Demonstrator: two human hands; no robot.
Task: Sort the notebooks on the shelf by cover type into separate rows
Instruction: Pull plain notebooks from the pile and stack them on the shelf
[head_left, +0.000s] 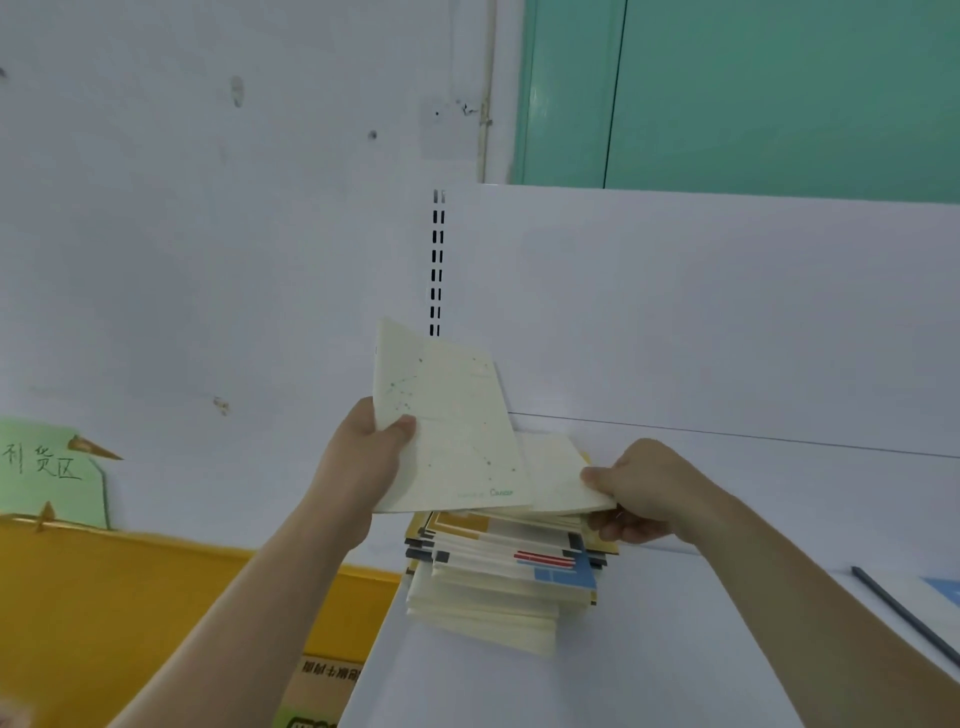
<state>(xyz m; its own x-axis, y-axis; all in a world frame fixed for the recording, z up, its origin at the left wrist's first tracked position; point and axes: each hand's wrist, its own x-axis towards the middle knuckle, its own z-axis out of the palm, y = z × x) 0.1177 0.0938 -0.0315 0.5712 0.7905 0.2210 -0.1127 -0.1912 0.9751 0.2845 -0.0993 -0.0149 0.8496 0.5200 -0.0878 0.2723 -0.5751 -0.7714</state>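
two hands sorting notebooks on a white shelf (675, 649)

head view: the left hand (363, 462) grips a cream notebook (452, 431) and holds it up, tilted. the right hand (644, 491) pinches the top book (558, 475) of the pile (498, 577). the pile sits on the shelf.

This looks like a shop's stock corner or stationery store. A white metal retail shelf (623, 649) stands against a white back panel with a slotted upright strip (437, 265), the kind used for adjustable store shelving. A mixed stack of thin paper notebooks (498, 577) sits on it like merchandise. To the left, a green paper sign with handwritten Chinese characters (44, 462) hangs above a yellow panel (156, 597), and a printed cardboard carton (324, 680) sits below.
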